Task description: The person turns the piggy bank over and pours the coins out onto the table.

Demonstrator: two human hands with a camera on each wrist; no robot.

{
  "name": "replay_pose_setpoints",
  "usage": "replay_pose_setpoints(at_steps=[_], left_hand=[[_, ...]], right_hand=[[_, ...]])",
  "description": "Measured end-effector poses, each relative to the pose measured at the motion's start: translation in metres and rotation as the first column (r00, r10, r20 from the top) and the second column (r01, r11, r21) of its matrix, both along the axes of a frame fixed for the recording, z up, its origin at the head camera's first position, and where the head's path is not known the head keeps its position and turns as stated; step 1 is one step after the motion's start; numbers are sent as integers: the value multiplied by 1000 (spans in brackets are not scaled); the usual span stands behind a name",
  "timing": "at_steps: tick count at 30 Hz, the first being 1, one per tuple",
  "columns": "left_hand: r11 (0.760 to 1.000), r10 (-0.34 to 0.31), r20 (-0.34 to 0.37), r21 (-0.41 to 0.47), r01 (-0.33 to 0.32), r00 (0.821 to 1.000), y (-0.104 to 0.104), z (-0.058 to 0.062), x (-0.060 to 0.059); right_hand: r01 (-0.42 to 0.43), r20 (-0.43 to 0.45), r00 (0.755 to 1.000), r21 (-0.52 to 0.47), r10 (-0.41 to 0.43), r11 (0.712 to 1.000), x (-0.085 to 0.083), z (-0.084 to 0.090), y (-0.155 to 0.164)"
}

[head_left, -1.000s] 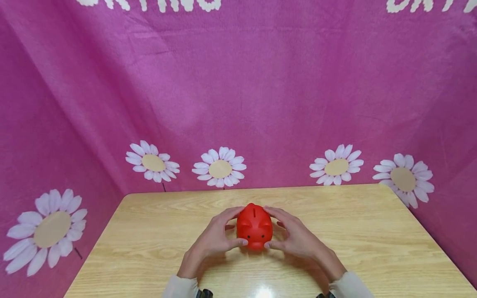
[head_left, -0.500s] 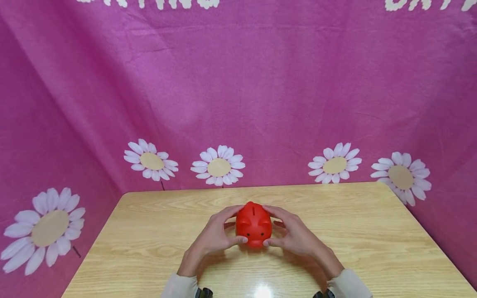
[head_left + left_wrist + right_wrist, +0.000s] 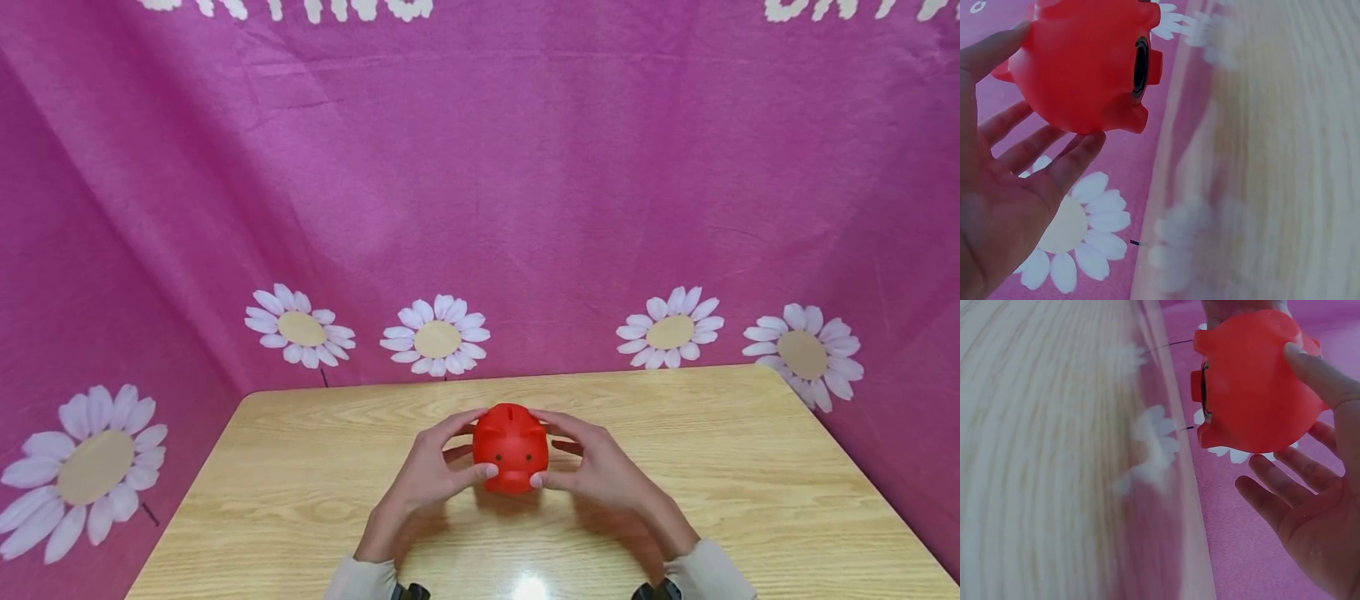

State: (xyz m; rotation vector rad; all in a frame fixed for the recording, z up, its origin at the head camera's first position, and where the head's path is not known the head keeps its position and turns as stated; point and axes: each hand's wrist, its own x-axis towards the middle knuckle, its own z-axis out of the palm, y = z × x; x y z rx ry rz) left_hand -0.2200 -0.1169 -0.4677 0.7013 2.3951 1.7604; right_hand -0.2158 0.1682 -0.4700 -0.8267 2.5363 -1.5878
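Note:
A red piggy bank is held up between both hands near the middle of the table, its face towards me and the coin slot on top. The left hand grips its left side, thumb at the front near the snout and fingers spread behind. On the other side the right hand holds it in the same way. In the left wrist view, the piggy bank shows its stubby feet and a black round plug underneath, apart from the tabletop. Some right fingertips stand off its surface in the right wrist view.
A light wood-grain table spreads under the hands, with a bright glare near its front. Behind and beside it hangs a magenta cloth printed with white daisies and lettering. Pale sleeves and dark wrist devices sit at the frame's bottom.
The piggy bank has risen slightly and tipped back, so its face shows more and the slot looks shorter. Both hands have moved up with it, keeping their hold.

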Motion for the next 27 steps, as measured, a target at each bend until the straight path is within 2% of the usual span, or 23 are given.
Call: replay_pose_setpoints(at_steps=[6,13,15,19,22,27], left_hand=[[997,46,-11,58,-45,999,3,10,5],[989,127,-34,77,-124,991,9,21,11],[986,147,-30,89,-144,989,11,23,13],[981,168,-19,102,-165,986,13,25,15],[984,143,-24,114,-139,989,14,25,17],[983,19,-40,186,-11,999,13,25,16]], right_hand=[[-2,23,1000,-102,5,995,3,5,-1],[-34,21,999,-215,40,976,6,11,-5],[-43,20,999,-227,49,973,7,13,-6],[-12,27,999,-206,18,979,9,18,-7],[30,35,999,-186,-24,982,11,22,-7],[104,66,993,-146,-95,984,13,29,-8]])
